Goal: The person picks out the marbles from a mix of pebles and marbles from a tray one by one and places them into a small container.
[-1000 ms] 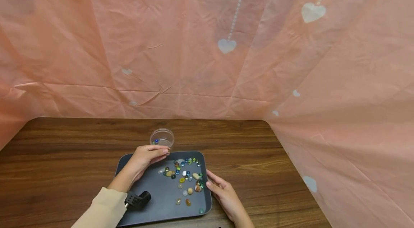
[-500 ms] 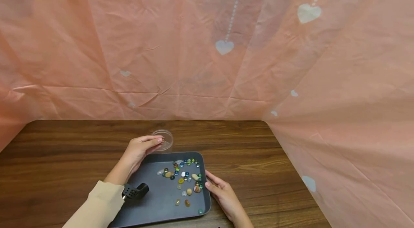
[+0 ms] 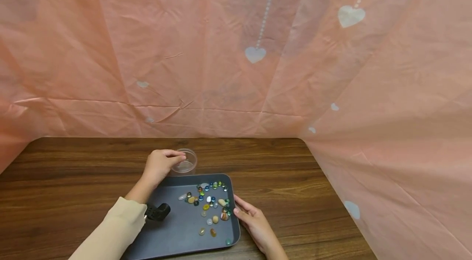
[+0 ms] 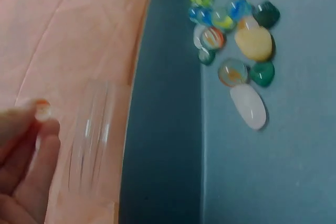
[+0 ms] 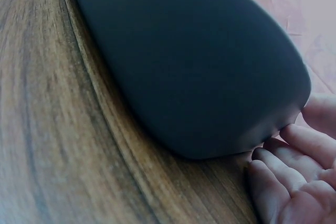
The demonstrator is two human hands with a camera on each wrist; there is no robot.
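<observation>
Far left on my left-wrist feed, the left hand (image 4: 27, 169) pinches a clear-and-orange glass marble (image 4: 43, 110) near a round transparent plastic cup (image 3: 189, 165); the right hand (image 3: 257, 226), fingers relaxed, touches the dark-grey rectangular tray (image 3: 177, 233).

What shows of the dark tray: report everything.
The dark tray is blue-grey, smooth and rectangular, with rounded corners and raised walls, perhaps metal or plastic. It lies open side up on the wood-grain table, with marbles and stones in its right half. The right hand touches its right side; the left sleeve hides some of its left.
</observation>
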